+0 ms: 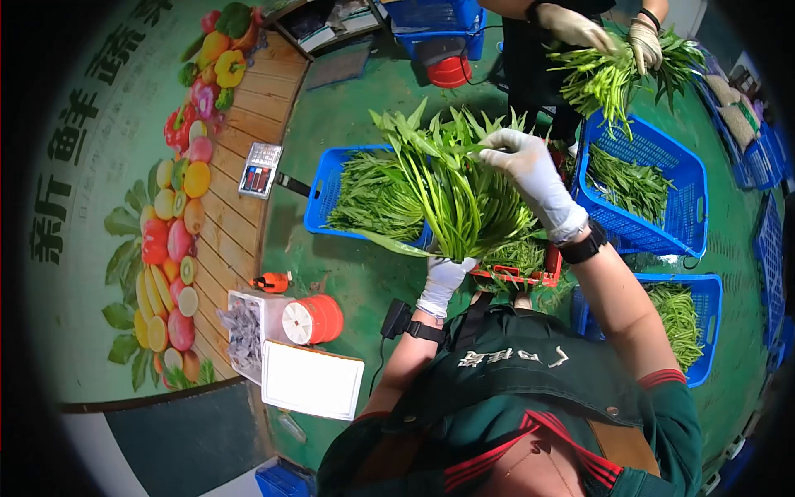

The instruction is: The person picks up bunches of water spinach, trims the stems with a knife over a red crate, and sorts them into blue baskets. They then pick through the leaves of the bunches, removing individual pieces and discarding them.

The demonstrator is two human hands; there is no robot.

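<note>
A large bunch of water spinach, long green stems with narrow leaves, stands in front of my body. My left hand, in a white glove, is closed around its lower end; the leaves hide part of the fingers. At the bunch's upper right, my right hand, also gloved, pinches a water spinach leaf between thumb and fingers. Beneath the bunch, a blue crate contains more cut greens. Partly covered by the bunch and my right arm is a red crate with greens inside.
Across from me a co-worker's gloved hands hold another bunch of greens above a blue crate. Another blue crate with green stems stands at right. On the left are a scale, a red bucket and a white foam lid.
</note>
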